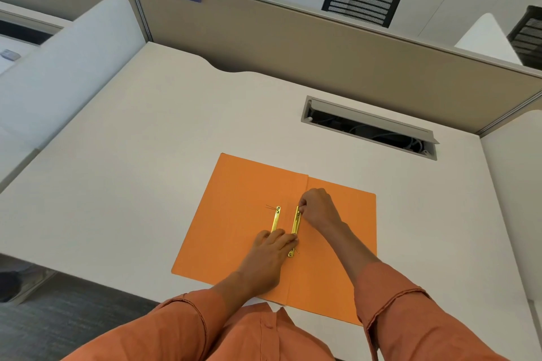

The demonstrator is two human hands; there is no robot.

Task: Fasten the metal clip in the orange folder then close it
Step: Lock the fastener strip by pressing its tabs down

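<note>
The orange folder (234, 214) lies open and flat on the white desk, near its front edge. Two gold metal clip bars lie side by side along the fold. The right clip bar (296, 224) runs down the crease; my right hand (318, 208) pinches its far end with fingertips. My left hand (268, 255) rests flat on the folder, fingers pressing the near part of that bar and covering the lower end of the left clip bar (275, 220). Thin prongs stick out at the left bar's far end.
The white desk (132, 155) carries an open cable slot (369, 129) at the back right. A beige partition (293, 38) walls off the far side, with white dividers left and right. Black mesh chairs stand behind the partition.
</note>
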